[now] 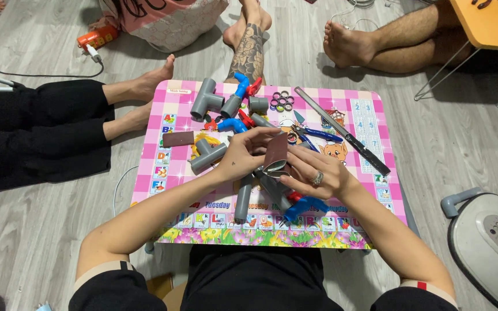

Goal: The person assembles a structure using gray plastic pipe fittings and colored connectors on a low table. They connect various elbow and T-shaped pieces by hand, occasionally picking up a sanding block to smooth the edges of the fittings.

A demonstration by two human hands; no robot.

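My left hand (243,154) and my right hand (317,170) meet over the middle of a small pink children's table (370,190). Both hold a folded piece of brown sandpaper (276,155), wrapped around the end of a grey plastic pipe (273,190) that slants toward me. A second grey pipe (243,200) lies beside it under my left wrist. A blue valve handle (305,205) sits just below my right hand. A ring shows on my right hand.
Grey pipe tees (206,101), blue and red fittings (233,124), black rings (282,102), blue pliers (318,135), a long dark saw blade (341,129) and a brown sandpaper sheet (178,139) lie on the table. Other people's legs and feet (347,43) surround it. A white appliance (488,242) stands at right.
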